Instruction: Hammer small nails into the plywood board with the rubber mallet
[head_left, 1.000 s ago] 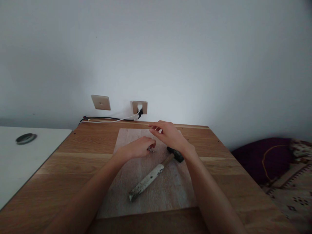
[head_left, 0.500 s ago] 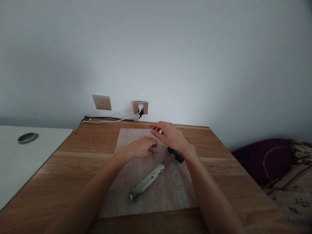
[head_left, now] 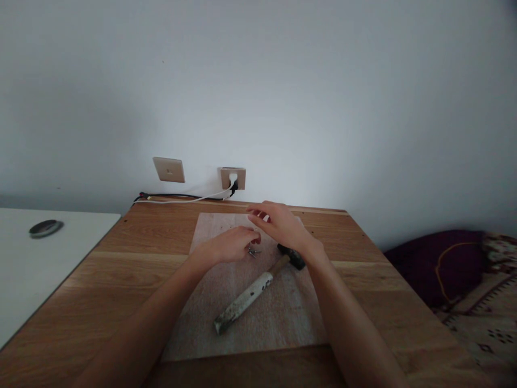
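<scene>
Your left hand (head_left: 231, 246) is resting on the pale board (head_left: 278, 318), fingers curled down, with the fingertips touching a small cluster of nails (head_left: 253, 251). I cannot tell whether it is actually pinching one or only lying on them. Your right hand (head_left: 283, 226) is hovering just beyond and above it, loosely open, fingers pointing left and slightly parted, holding nothing I can make out.

Compared with half a second ago, both hands are sitting in practically the same place. Against the frame a second back, your left fingertips are showing a touch more of the nails, and little else is differing.

The hammer (head_left: 250, 295) is lying flat on the board, untouched. Its dark head is sitting right by your right wrist, and its paint-flecked handle is running diagonally toward the near left. The nails are lying just left of the head.

The board is covering the middle of the wooden counter (head_left: 117, 280), reaching from close to the far edge nearly to the near edge.

Behind the far edge, two wall plates (head_left: 168, 170) are sitting on the wall, with a white cable (head_left: 189, 200) trailing along the far left corner.

Off the left edge, a white table (head_left: 24, 269) is carrying a round metal disc (head_left: 46, 228). Off the right edge, a dark cushion (head_left: 424, 264) is lying beside a patterned rug (head_left: 484, 318).
</scene>
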